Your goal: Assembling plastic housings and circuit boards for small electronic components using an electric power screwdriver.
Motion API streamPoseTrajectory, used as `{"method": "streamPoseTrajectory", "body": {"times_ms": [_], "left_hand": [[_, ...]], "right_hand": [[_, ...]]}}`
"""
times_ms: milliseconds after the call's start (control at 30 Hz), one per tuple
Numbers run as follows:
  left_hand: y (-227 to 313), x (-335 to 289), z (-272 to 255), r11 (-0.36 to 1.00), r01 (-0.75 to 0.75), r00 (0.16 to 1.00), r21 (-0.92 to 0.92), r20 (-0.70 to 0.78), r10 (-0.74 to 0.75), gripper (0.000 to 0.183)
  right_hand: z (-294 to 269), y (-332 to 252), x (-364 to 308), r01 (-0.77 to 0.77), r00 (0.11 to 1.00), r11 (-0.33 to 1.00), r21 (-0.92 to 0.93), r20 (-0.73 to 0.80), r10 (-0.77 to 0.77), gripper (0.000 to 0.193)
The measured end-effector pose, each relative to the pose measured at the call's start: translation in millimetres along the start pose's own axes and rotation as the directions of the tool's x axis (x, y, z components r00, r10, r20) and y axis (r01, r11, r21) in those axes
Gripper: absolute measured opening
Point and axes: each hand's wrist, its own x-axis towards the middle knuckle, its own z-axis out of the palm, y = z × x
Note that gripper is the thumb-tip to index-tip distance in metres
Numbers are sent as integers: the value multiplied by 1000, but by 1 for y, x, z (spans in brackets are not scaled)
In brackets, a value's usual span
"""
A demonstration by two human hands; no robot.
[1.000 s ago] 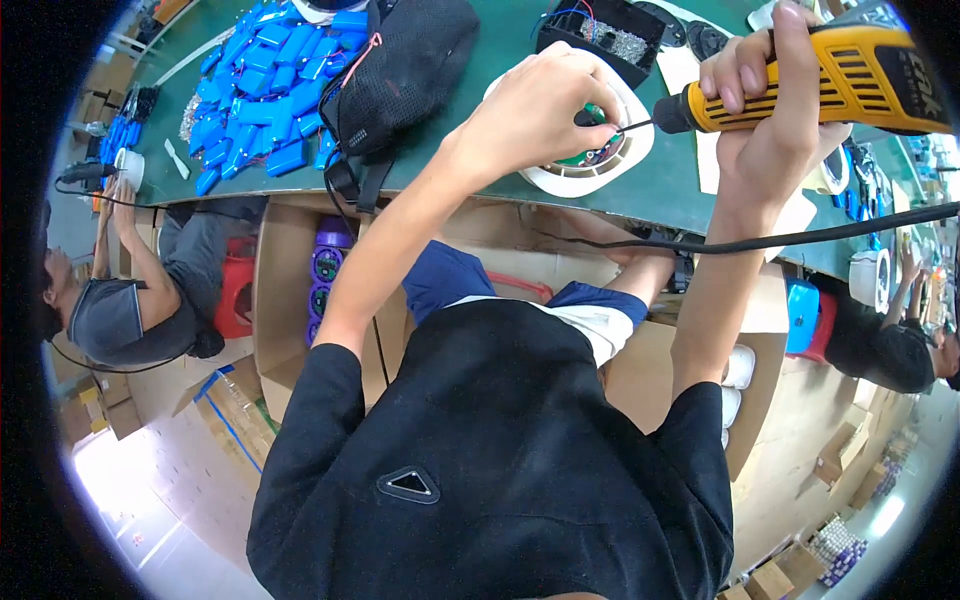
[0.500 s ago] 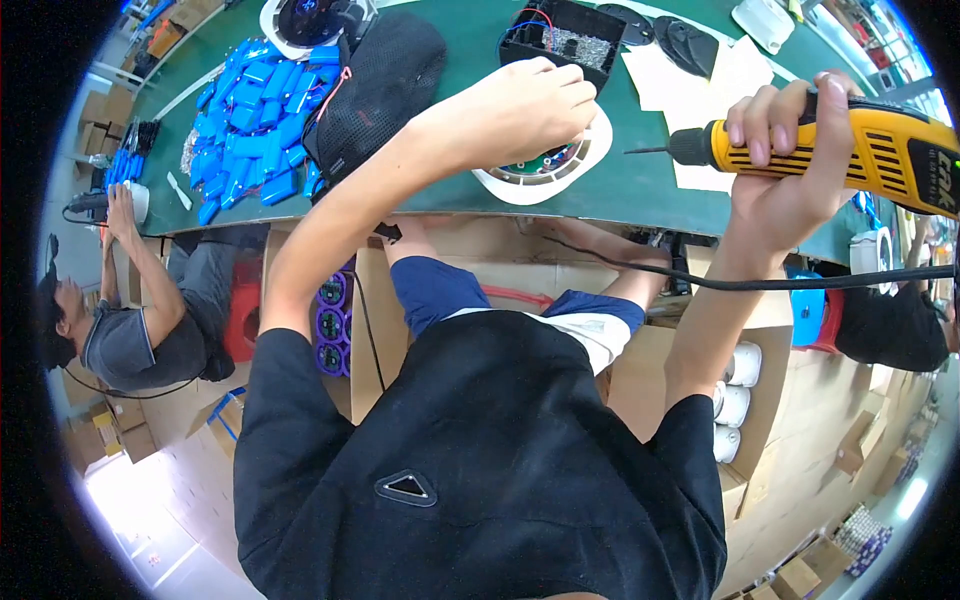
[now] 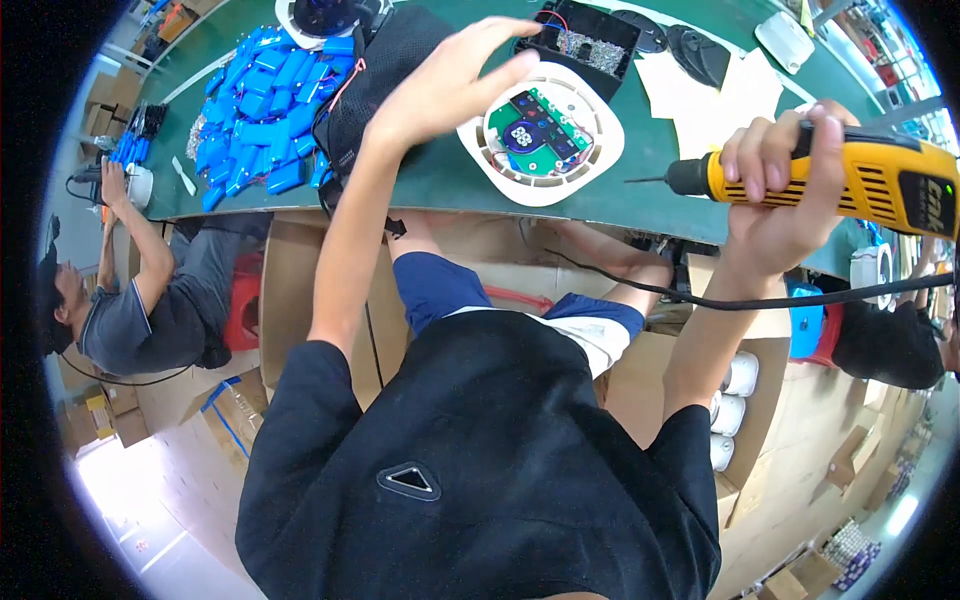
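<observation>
My right hand is wrapped round a yellow and black electric screwdriver, its thin bit pointing left above the bench. My left hand has its fingers spread and holds nothing, at the upper left of a white rounded housing. Whether a fingertip touches the rim I cannot tell. Inside the housing lies a green circuit board with dark parts and a few wires. Just behind it stands a black open box with small silvery screws and red and blue wires.
Left on the green bench are many blue wrapped battery packs and a black mesh bag. Paper sheets and black discs lie right. The screwdriver's cable crosses before me. Co-workers sit on both sides.
My left hand has moved left and up off the housing, its fingers opening, so the circuit board now shows. The screwdriver has dropped slightly in the picture, still in my right hand.
</observation>
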Motion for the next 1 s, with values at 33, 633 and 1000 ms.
{"method": "streamPoseTrajectory", "body": {"times_ms": [33, 633, 1000], "left_hand": [[7, -14, 5, 999, 19, 999, 48, -29, -17, 48], [42, -94, 56, 972, 151, 895, -182, -393, -212, 48], [38, -94, 58, 975, 101, 891, -197, -419, -177, 49]], "right_hand": [[1, 1, 4, 10, 1000, 998, 57, 4, -11, 22], [114, 34, 44, -206, 970, 979, -9, -135, 202, 15], [123, 42, 35, -238, 970, 962, -136, -77, 229, 15]]}}
